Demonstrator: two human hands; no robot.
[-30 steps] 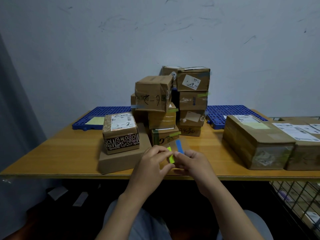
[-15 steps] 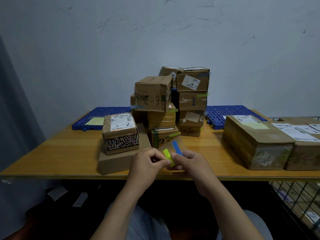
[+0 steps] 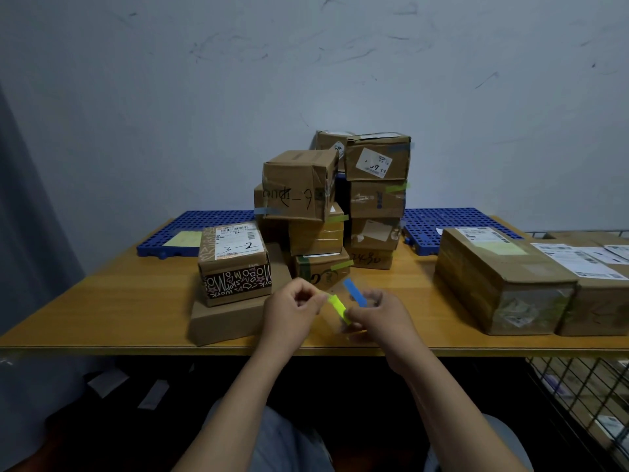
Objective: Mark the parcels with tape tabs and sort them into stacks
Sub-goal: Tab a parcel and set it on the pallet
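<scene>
Running diagonally from upper left to lower right, the short yellow-green tape tab (image 3: 337, 306) has its long axis tilted across the view. It is held above the front edge of the wooden worktop (image 3: 119, 301), just right of the brown cardboard parcel marked 3-2 (image 3: 235, 264). The left hand (image 3: 292, 313), fingers curled, pinches the tab's upper-left end between thumb and forefinger. The right hand (image 3: 377, 318), likewise curled, pinches its lower-right end. A short blue tape tab (image 3: 354, 292), nearly parallel to the yellow-green tape tab and just beyond it, stands up from the right hand's fingers; how it is attached is too blurred to tell. The parcel marked 3-2 rests on a flat plain cardboard box (image 3: 224, 323). Right of and behind the parcel marked 3-2 rises a pile of brown cardboard parcels (image 3: 374, 199), several bearing green or blue tabs. Farther right of it lies a large long cardboard parcel (image 3: 500, 281). Behind it, blue perforated plastic mats (image 3: 204, 223) lie at the wall.
</scene>
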